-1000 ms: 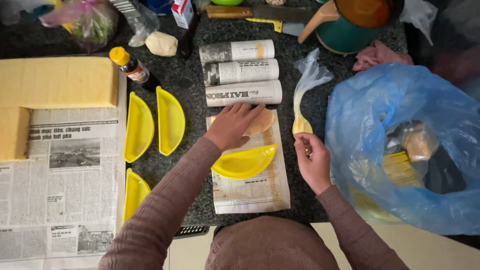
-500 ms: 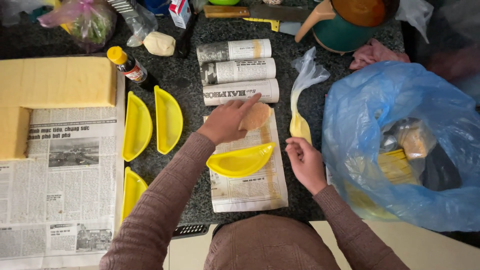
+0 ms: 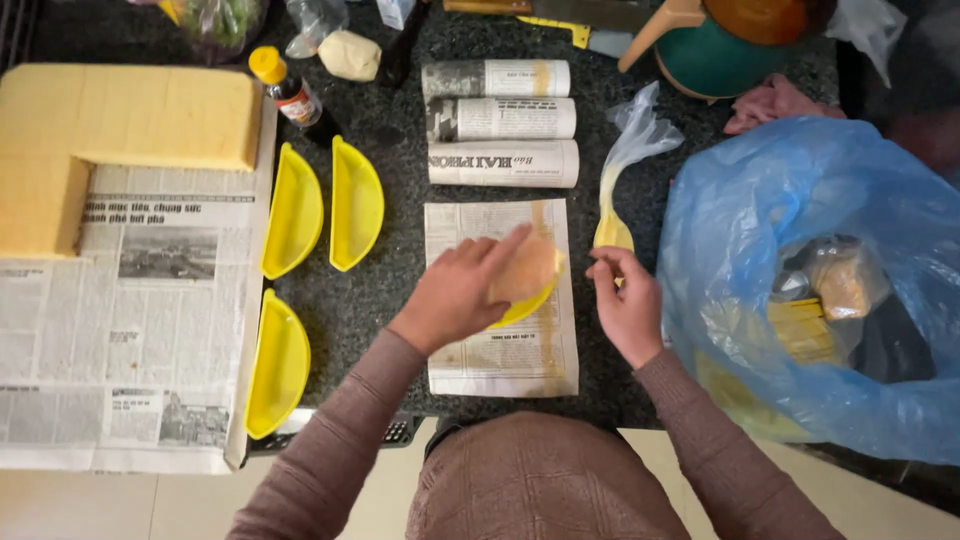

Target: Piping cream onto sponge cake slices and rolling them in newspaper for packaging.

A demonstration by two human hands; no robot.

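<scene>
At the far left a yellow foam block [image 3: 120, 125] lies above a spread newspaper [image 3: 120, 330], and just right of them three yellow half-moon moulds [image 3: 295, 225] rest on the dark granite counter [image 3: 390, 290], two side by side and one below. A small sauce bottle [image 3: 285, 95] with a yellow cap stands above them. In the middle, three rolled newspapers [image 3: 500, 120] are stacked in a row above a flat newspaper sheet [image 3: 500, 350]. Over that sheet the left hand [image 3: 460, 295] presses a round of pale dough [image 3: 525, 270] into a fourth yellow mould [image 3: 530, 305], its fingers held together and flat on the dough. Just beside it the right hand [image 3: 625, 305] pinches the lower end of a clear piping bag [image 3: 625, 170] holding yellow filling, thumb and fingertips closed on the plastic. At the far right a big blue plastic bag [image 3: 820, 200] sits open, with wrapped packets inside.
</scene>
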